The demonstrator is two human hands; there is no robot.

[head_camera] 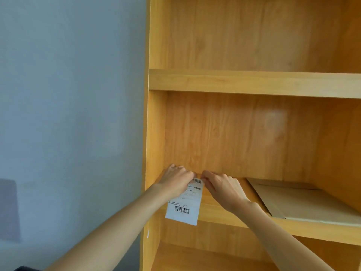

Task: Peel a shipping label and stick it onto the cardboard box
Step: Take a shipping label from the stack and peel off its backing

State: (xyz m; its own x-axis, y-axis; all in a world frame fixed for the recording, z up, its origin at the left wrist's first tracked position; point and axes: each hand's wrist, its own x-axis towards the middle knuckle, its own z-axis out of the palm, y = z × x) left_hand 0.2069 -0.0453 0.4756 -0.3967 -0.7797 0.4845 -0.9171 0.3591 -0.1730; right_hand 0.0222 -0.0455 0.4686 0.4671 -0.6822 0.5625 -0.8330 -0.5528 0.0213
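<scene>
Left hand (176,179) and right hand (222,187) pinch the shipping label's (184,204) top edge. Label hangs at 6 o'clock; flattened cardboard box (304,202) lies at 3 o'clock.

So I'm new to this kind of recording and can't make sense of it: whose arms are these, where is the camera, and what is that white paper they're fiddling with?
There is no machine here. The camera sits on a person's head and looks forward and down, so the two bare arms reaching in from the bottom are that person's own. The left hand and the right hand meet at the top edge of a white shipping label printed with barcodes; both pinch it there, apparently working at the edge to peel it, while the rest hangs down in front of the shelf. Behind them stands a wooden shelf unit against a grey wall. On the shelf to the right lies a flat cardboard box, apart from the hands; the label is not on it yet.
</scene>
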